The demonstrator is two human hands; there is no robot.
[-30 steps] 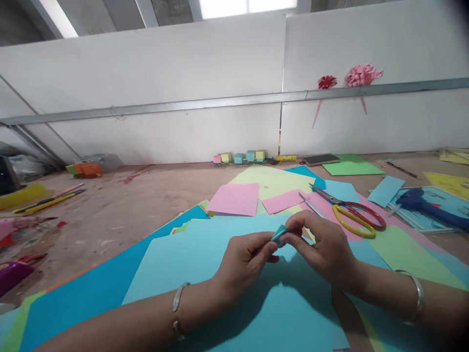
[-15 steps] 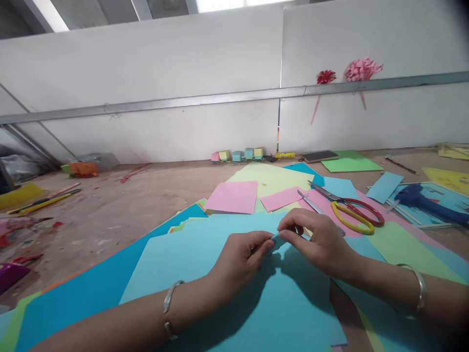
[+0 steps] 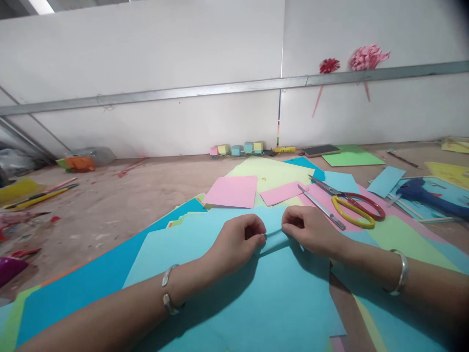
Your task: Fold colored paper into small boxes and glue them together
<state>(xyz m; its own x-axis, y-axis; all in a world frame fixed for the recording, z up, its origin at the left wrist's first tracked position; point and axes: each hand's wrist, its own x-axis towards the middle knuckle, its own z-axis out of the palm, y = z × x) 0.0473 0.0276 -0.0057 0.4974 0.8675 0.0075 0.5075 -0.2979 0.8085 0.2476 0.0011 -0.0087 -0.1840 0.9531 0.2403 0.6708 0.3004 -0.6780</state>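
My left hand [image 3: 240,239] and my right hand [image 3: 311,229] are both curled closed, knuckles up, over a large light blue paper sheet [image 3: 227,293]. Between their fingertips runs a small folded strip of light blue paper [image 3: 274,237], pinched at each end and held low against the sheet. Each wrist wears a silver bangle. Just beyond my right hand lie a metal craft knife [image 3: 321,208] and red-and-yellow scissors [image 3: 348,205].
Pink paper squares [image 3: 231,191] and a pale yellow sheet [image 3: 271,173] lie behind the hands. A dark blue glue gun [image 3: 432,195] sits at right, small paper cubes [image 3: 238,148] by the wall, pens and scraps at far left. Paper flowers [image 3: 366,57] hang on the wall rail.
Both hands have come down from above the sheet onto it and drawn slightly apart, stretching the small blue piece out between them. The camera tilted down a little.
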